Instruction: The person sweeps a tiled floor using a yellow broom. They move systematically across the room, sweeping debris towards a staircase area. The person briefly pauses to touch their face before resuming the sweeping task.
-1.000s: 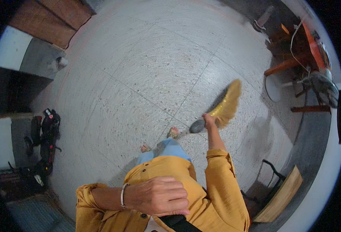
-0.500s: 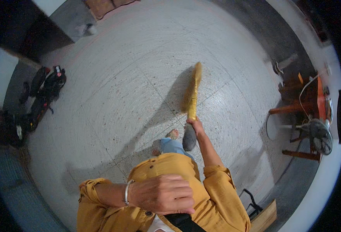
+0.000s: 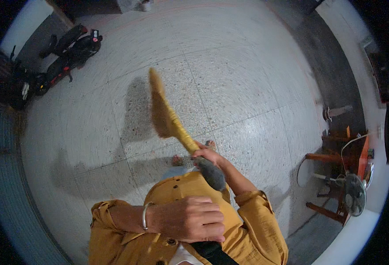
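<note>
My right hand (image 3: 208, 155) grasps a yellow-bound, grey-handled straw broom (image 3: 182, 131), its bristles (image 3: 160, 112) blurred. My left hand (image 3: 194, 218) curls over a flat black strap (image 3: 215, 252), palm hidden; whether it's clenched, I cannot tell.

Head view: upright fisheye, looking down from the wearer's head.
Yellow shirt (image 3: 194, 183): closest, large at 6 o'clock.
Floor (image 3: 243, 84): farther below, from centre to 12 o'clock.
Fan (image 3: 355, 194): near the curved rim, 4 o'clock.

Speckled grey tiled floor (image 3: 247, 79), dark-jointed, dully reflecting light. Along its right edge: red-brown wooden furniture (image 3: 329, 157), round caged grey fan (image 3: 355, 195), dark grey wall band (image 3: 335, 66). Left edge: blue ribbed surface (image 3: 4, 190).
</note>
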A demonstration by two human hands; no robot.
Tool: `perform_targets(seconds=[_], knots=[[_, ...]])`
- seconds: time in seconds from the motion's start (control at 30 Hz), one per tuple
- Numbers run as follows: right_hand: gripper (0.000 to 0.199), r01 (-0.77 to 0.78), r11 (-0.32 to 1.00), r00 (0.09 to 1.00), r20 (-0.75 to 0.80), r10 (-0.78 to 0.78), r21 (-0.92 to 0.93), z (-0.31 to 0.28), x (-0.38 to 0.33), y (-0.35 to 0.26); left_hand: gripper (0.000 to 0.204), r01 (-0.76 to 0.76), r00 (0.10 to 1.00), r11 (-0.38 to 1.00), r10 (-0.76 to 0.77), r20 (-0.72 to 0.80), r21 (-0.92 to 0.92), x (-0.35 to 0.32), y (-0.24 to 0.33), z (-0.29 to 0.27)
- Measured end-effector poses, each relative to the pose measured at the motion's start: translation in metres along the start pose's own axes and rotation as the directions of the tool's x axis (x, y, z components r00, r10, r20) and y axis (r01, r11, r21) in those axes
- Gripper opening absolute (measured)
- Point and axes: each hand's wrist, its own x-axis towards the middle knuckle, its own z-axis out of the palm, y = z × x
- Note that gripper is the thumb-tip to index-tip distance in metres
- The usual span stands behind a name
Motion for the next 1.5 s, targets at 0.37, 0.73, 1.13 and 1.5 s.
perform_targets(seconds=[0.37, 0.73, 1.13, 1.5], knots=[[0.051, -0.24, 0.971, 0.97, 0.035, 0.239, 0.021, -0.074, 0.054, 0.046, 0.023, 0.138, 0.988, 0.984, -0.129, -0.083, 0.111, 0.048, -0.022, 0.018], [0.048, -0.166, 0.982, 0.885, -0.424, 0.191, 0.094, -0.305, -0.185, -0.047, 0.02, 0.024, 0.998, 1.0, -0.024, 0.057, -0.007, 0.164, -0.083, 0.051], [0.061, 0.059, 0.977, 0.845, -0.512, -0.158, -0.204, -0.32, -0.102, -0.108, 0.021, 0.032, 0.998, 0.999, -0.033, 0.055, 0.016, 0.225, -0.114, 0.063], [0.062, -0.06, 0.997, 0.996, 0.061, 0.063, -0.047, -0.234, 0.062, -0.124, 0.021, 0.044, 0.994, 0.999, -0.045, 0.094, 0.022, 0.256, -0.152, 0.011]])
